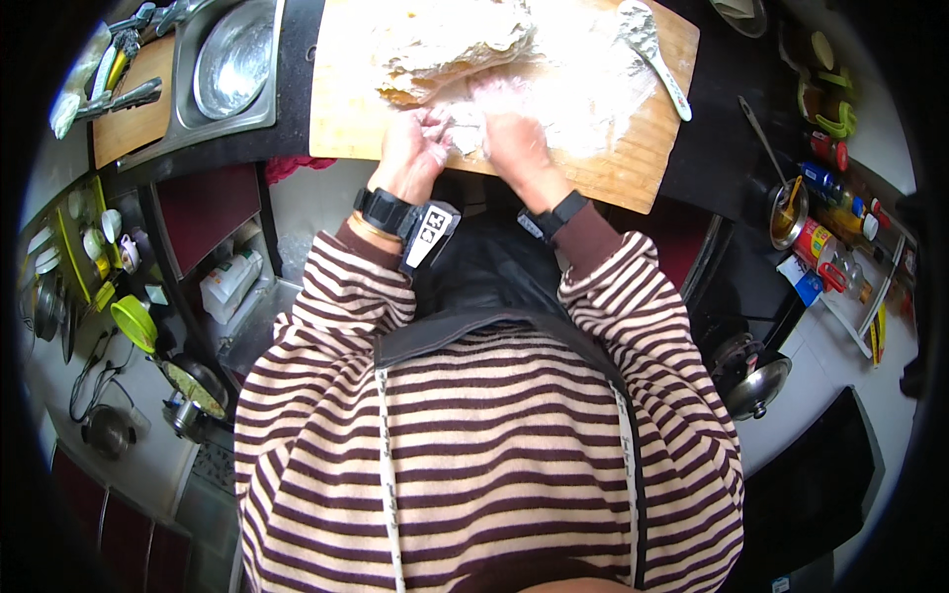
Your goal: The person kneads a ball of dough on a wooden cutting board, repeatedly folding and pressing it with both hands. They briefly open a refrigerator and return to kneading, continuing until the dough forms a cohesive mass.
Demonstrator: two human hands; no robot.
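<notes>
A large mass of dough [452, 52] lies on a floured wooden board [630, 178], its far part cut off by the picture's top edge. At its near side, my left hand [415, 144] has curled fingers beside a small floury lump of dough [465, 130]. My right hand [511, 137] is on the other side of that lump, with its fingers reaching to the flour under the large dough; glare and blur hide whether it grips anything. A white spoon [663, 74] with flour in its bowl rests at the board's right side.
Left of the board, a metal basin [236, 59] sits in a steel sink [273, 96], beside another wooden board [130, 126]. To the right stand a metal bowl with utensils [787, 219], a red-capped jar [829, 150] and several bottles. A lidded pan [756, 385] is lower right.
</notes>
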